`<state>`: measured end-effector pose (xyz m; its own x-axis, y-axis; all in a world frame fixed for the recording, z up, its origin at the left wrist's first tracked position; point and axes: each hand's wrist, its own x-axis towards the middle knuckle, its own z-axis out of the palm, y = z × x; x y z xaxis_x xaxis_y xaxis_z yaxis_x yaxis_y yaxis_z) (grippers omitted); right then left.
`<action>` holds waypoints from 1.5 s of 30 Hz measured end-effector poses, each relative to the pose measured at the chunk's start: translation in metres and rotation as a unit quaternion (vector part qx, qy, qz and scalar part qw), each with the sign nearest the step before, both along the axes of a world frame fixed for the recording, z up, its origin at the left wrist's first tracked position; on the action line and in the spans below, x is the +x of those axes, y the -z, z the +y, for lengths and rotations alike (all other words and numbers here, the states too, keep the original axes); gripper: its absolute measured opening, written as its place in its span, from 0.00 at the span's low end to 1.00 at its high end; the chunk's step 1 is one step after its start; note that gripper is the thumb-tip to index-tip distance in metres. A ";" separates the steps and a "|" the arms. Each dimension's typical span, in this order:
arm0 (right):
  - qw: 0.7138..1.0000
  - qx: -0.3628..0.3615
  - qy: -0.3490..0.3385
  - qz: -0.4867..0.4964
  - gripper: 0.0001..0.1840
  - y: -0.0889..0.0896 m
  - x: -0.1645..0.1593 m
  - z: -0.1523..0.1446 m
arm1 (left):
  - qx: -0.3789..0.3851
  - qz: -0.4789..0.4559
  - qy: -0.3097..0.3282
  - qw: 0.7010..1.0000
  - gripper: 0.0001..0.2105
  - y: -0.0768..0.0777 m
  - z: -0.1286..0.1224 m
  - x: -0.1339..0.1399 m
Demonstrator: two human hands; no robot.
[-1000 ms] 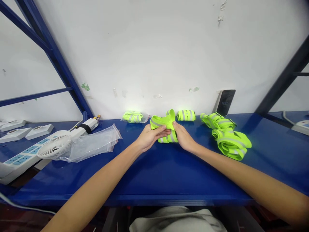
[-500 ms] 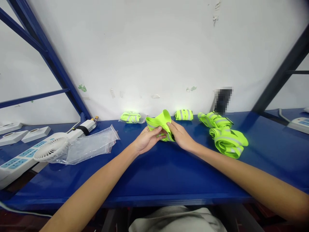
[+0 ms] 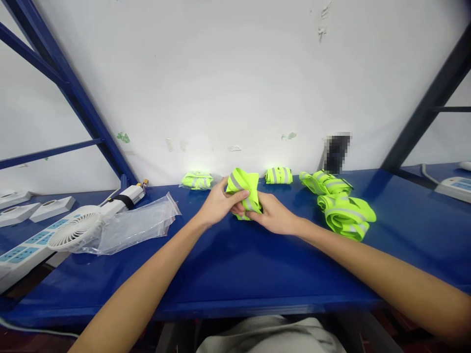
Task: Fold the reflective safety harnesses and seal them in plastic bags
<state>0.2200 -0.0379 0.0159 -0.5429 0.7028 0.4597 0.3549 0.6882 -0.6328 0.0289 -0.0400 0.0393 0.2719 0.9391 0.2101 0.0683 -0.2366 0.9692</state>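
Both hands grip one neon-yellow reflective strap with grey stripes, folded over on itself above the table. My left hand is closed on its left side, the thumb laid across the front. From the right, my right hand pinches its lower part; some fingers are hidden behind the fabric. Beyond the hands lie a rolled reflective strap and another bundle in clear plastic. To the right are two looser reflective bundles, one farther back and one nearer.
Clear plastic bags lie at left beside a small white fan and a long power strip. A blurred dark object leans on the wall. Blue frame posts flank the blue table.
The strap's flared upper end has been folded down into a more compact bundle. My right hand has shifted lower on it, and my left hand has come up slightly.
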 end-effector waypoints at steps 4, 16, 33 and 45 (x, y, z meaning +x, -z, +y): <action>0.996 -0.065 -0.058 -0.016 0.17 -0.010 0.003 -0.003 | 0.099 0.132 -0.056 0.985 0.38 -0.014 0.006 -0.025; 0.953 -0.237 -0.186 0.035 0.19 -0.012 -0.008 -0.014 | 0.098 0.018 0.103 0.990 0.37 -0.011 -0.003 -0.011; 0.971 -0.196 -0.081 0.110 0.32 0.004 -0.008 -0.001 | 0.396 0.172 -0.179 0.884 0.11 0.011 0.014 -0.007; 0.988 -0.120 -0.044 0.089 0.27 -0.001 -0.012 -0.012 | 0.405 0.178 -0.205 0.873 0.08 -0.006 0.012 -0.011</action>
<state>0.2079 -0.0495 0.0172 -0.5328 0.7566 0.3791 0.1679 0.5336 -0.8289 0.0181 -0.0279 0.0454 0.1313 0.5562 0.8206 0.5700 -0.7196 0.3966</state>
